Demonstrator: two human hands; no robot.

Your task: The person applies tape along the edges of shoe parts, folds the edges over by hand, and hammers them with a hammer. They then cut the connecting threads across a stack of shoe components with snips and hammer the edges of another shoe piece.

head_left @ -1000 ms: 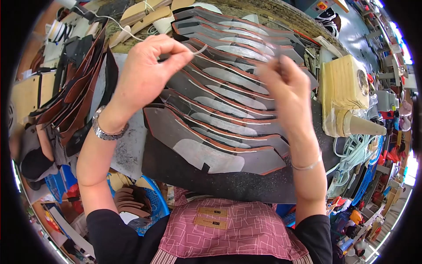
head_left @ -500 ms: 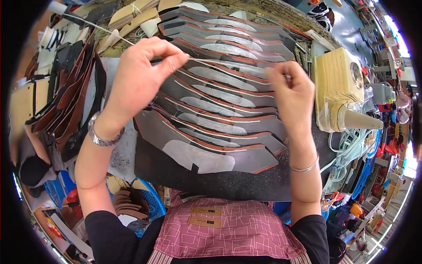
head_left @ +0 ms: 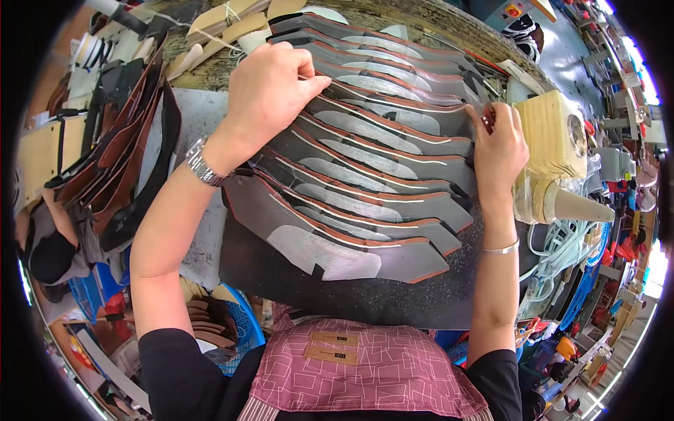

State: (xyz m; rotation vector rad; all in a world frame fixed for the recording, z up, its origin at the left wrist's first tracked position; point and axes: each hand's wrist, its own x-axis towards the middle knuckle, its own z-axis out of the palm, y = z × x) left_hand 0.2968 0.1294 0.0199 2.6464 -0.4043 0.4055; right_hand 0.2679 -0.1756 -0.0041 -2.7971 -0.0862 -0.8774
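Dark grey leather-like panels with reddish-brown edges lie overlapped in a row, each bearing a pale patch. Thin white cords run along the edges of several. My left hand is closed in a pinch above the panels' upper left part, on a white cord that trails off to the upper left. At the right ends of the panels, my right hand is closed with thumb and fingers together. Something small and dark shows between its fingers, too unclear to name.
A yellowish block stands right of the panels, with a beige roll below it and coiled pale cord nearby. Brown leather pieces are stacked on the left. A blue basket sits below the table. Another person is at far left.
Both hands have shifted right, the right one farther out to the panels' right ends. The cord stretched between the hands before now lies along a panel edge. The view has also shifted slightly.
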